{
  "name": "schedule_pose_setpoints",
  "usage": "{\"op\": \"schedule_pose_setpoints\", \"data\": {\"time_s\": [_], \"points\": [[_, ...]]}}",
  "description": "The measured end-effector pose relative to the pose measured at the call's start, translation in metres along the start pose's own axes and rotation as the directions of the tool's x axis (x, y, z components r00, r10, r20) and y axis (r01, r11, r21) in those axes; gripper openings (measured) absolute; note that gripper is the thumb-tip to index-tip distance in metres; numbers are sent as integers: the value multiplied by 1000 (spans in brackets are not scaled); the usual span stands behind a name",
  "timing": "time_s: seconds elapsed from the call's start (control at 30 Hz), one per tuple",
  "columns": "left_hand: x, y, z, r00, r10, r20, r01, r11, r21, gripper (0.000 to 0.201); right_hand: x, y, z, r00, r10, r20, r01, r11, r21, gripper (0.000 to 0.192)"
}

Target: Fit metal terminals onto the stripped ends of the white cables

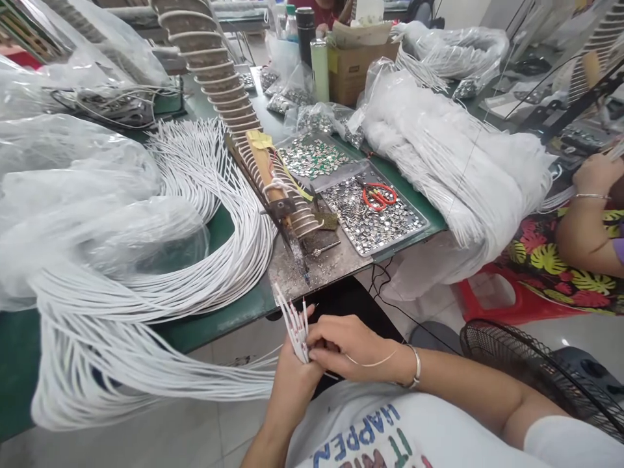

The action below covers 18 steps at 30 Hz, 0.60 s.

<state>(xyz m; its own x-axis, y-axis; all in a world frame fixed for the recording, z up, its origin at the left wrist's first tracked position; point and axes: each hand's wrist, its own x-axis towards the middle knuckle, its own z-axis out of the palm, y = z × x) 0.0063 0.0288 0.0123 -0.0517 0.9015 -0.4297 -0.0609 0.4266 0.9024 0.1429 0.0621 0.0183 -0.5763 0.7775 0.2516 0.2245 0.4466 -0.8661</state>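
Note:
My left hand (pixel 291 383) grips a small fan of white cables (pixel 295 325), their stripped ends pointing up below the table edge. My right hand (pixel 348 348), a bangle on its wrist, pinches the same cable ends from the right. The cables trail left into a big looped bundle of white cables (pixel 195 260) spread over the green table (pixel 205 325). Just above my hands sits a worn metal plate (pixel 322 266) with a soldering iron (pixel 295 244) lying on it.
Two trays of small metal parts (pixel 390 227) hold red scissors (pixel 379 195). A tall ribbed rack (pixel 229 97) leans across the table. Bagged white cables (pixel 463 169) lie right. Another person's arm (pixel 585 227) is far right. A fan (pixel 526 370) and red stool (pixel 492 299) stand below.

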Motion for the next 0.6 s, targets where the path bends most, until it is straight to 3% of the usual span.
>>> {"op": "schedule_pose_setpoints", "data": {"time_s": [0.17, 0.3, 0.4, 0.5, 0.6], "points": [[-1, 1, 0, 1000, 25, -7, -25, 1000, 3, 76, -3, 5, -5, 998, 67, 20, -70, 973, 221, 9], [-1, -7, -15, 998, -13, 64, 6, 994, 108, 35, -10, 8, -7, 972, 212, -104, -167, 927, 336, 9], [-1, -16, -26, 990, -29, 141, 25, 999, 28, 33, -14, 11, -5, 915, 381, -130, -272, 823, 499, 22], [-1, -19, -25, 989, 10, 147, -5, 999, -39, 33, -15, 14, 4, 877, 433, -206, -230, 757, 612, 29], [-2, -15, -17, 980, 58, 191, -60, 998, 9, 34, -12, 17, 13, 858, 412, -306, -141, 762, 631, 31]]}}
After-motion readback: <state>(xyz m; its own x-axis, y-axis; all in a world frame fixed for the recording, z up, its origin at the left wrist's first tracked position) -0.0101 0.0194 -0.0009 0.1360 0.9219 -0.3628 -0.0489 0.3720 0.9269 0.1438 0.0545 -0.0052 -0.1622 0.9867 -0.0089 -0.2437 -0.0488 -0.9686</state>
